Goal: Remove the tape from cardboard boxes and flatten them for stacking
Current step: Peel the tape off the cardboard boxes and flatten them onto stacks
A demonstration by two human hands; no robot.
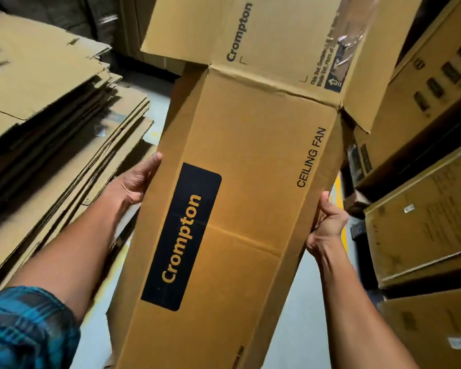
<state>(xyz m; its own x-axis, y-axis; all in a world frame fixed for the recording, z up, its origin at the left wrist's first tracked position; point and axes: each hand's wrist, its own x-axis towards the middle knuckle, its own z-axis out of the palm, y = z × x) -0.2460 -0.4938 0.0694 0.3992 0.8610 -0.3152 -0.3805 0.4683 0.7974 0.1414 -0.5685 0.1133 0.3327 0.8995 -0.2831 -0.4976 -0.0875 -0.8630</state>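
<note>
A long brown cardboard box (245,182) printed "Crompton" and "CEILING FAN" fills the middle of the view, held up at a slant. Its far flaps (250,35) stand open, and a strip of clear tape (354,30) hangs loose on the right flap. My left hand (136,182) grips the box's left edge, thumb on the top face. My right hand (328,225) grips the right edge, thumb up along the side. The fingers of both hands are hidden behind the box.
A tall stack of flattened cardboard (51,115) lies to the left. Closed brown cartons (423,209) are stacked on the right. Grey floor (304,302) shows below the box. More cardboard stands at the back.
</note>
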